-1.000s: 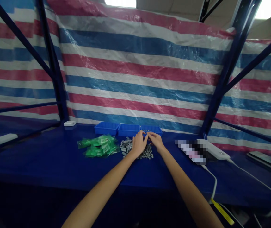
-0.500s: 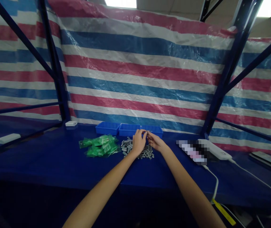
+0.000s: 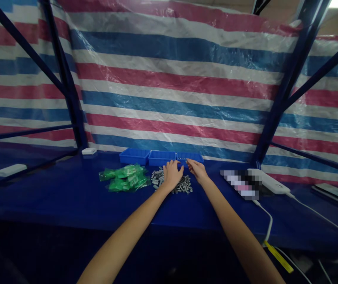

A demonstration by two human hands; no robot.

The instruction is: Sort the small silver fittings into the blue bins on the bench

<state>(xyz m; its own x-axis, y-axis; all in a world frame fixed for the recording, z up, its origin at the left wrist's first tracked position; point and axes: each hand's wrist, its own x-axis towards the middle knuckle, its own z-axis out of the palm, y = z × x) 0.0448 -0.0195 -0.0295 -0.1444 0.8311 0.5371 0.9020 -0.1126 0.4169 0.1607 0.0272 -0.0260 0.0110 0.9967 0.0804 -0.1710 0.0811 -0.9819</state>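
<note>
Three blue trays (image 3: 158,162) | rightmost tray (image 3: 197,157): contents unclear | right hand (image 3: 197,169) near

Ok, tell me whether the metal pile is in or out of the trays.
Out: the pile lies on the table, in front of the trays.

Three blue trays (image 3: 161,162), one metal-parts heap (image 3: 184,185), one green-bag pile (image 3: 129,179)

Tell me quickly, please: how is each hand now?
Left hand: open, by the metal parts.
Right hand: seems pinched; cannot tell whether it holds something.
</note>
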